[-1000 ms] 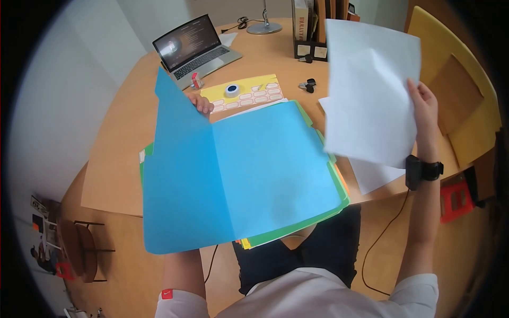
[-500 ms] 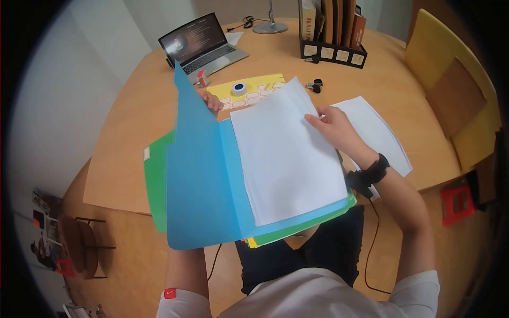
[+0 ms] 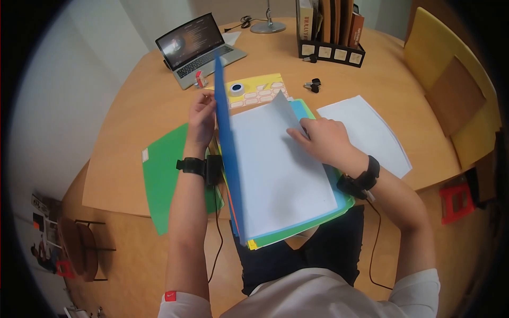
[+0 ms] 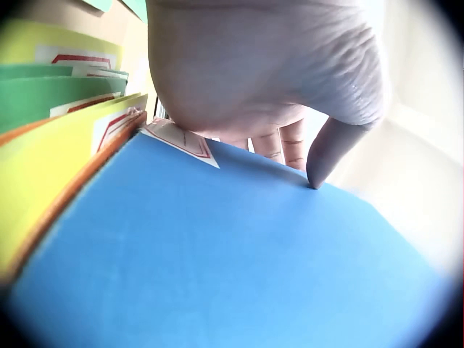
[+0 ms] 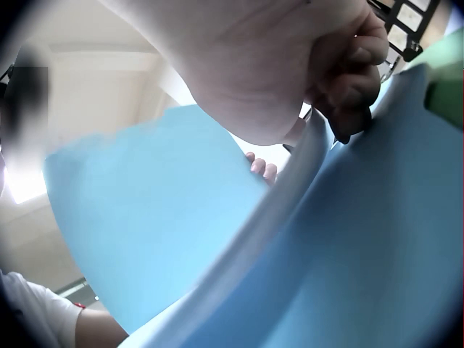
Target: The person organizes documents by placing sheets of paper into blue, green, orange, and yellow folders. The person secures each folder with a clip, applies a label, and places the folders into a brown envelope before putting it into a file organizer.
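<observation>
A blue folder (image 3: 232, 175) lies open on top of a stack of coloured folders, its cover raised nearly upright. My left hand (image 3: 201, 121) pinches the cover's far edge; in the left wrist view the thumb is on the near face of the blue cover (image 4: 196, 246), the fingers behind it. White paper (image 3: 275, 175) rests inside the folder. My right hand (image 3: 330, 144) grips the paper's right edge, which curls up beside the thumb. From the right wrist, the bent paper edge (image 5: 246, 246) rises between the two blue sides, the fingertips curled at it.
A green folder (image 3: 161, 180) lies left, more white paper (image 3: 366, 132) right. Beyond the stack are a yellow label sheet (image 3: 257, 85) with a white roll (image 3: 236, 89), keys (image 3: 314, 85), a laptop (image 3: 199, 53) and a book rack (image 3: 334, 54). A yellow chair (image 3: 450, 47) stands right.
My right hand has brought the white paper from the right down into the blue folder. My left hand has swung the blue cover up and rightward, and the paper's right edge now curls up.
</observation>
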A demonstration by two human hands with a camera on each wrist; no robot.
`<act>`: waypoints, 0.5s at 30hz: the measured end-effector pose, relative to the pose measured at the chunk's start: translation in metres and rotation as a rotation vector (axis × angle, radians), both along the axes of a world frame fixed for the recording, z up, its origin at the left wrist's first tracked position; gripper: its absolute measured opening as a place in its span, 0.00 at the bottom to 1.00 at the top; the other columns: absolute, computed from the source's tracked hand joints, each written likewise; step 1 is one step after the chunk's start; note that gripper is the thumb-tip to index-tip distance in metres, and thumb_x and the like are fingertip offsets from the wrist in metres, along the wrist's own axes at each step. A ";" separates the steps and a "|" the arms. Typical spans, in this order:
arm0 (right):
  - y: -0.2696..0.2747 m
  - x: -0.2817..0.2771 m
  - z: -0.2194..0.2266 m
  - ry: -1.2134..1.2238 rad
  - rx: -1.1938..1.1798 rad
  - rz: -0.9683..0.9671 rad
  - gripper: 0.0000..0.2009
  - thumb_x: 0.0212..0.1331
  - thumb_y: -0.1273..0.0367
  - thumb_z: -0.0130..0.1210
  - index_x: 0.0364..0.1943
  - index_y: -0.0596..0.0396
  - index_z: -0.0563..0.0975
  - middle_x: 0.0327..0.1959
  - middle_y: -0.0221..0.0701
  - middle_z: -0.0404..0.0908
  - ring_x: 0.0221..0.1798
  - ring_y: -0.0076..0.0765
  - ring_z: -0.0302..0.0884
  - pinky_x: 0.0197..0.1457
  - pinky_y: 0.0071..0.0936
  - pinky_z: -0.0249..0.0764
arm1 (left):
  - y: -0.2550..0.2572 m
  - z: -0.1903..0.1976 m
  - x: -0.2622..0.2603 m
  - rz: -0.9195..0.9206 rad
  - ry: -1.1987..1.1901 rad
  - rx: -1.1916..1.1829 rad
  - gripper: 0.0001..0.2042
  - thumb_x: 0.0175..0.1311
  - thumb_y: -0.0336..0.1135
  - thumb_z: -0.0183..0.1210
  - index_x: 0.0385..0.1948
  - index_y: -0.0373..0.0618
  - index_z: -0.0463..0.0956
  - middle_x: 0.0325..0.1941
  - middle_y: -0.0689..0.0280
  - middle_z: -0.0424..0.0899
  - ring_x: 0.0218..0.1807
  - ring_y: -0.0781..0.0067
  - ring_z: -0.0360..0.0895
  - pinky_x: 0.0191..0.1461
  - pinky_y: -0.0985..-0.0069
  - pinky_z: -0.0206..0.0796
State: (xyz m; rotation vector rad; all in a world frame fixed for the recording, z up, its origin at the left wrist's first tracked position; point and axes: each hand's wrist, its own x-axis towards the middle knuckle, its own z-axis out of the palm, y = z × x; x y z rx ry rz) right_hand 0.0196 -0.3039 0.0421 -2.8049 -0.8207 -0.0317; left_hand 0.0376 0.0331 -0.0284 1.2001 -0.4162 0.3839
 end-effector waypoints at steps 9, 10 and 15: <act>-0.036 0.090 -0.003 -0.132 0.113 -0.152 0.15 0.67 0.54 0.56 0.45 0.49 0.81 0.37 0.38 0.87 0.41 0.47 0.85 0.44 0.42 0.78 | -0.022 0.009 -0.008 0.146 0.085 0.839 0.09 0.63 0.32 0.64 0.43 0.44 0.83 0.41 0.69 0.85 0.45 0.75 0.75 0.54 0.76 0.67; -0.039 0.107 -0.009 -0.144 0.114 -0.170 0.17 0.66 0.54 0.57 0.49 0.50 0.80 0.41 0.39 0.87 0.45 0.48 0.85 0.47 0.42 0.78 | -0.025 0.012 -0.010 0.141 0.163 0.832 0.08 0.63 0.33 0.64 0.41 0.44 0.84 0.41 0.69 0.85 0.45 0.74 0.76 0.54 0.75 0.67; -0.044 0.191 -0.061 -0.250 0.145 -0.012 0.29 0.63 0.54 0.60 0.64 0.54 0.73 0.57 0.44 0.81 0.61 0.51 0.78 0.64 0.41 0.74 | -0.026 0.017 -0.015 0.088 0.296 0.751 0.13 0.70 0.41 0.59 0.39 0.42 0.87 0.42 0.65 0.87 0.46 0.70 0.77 0.57 0.72 0.67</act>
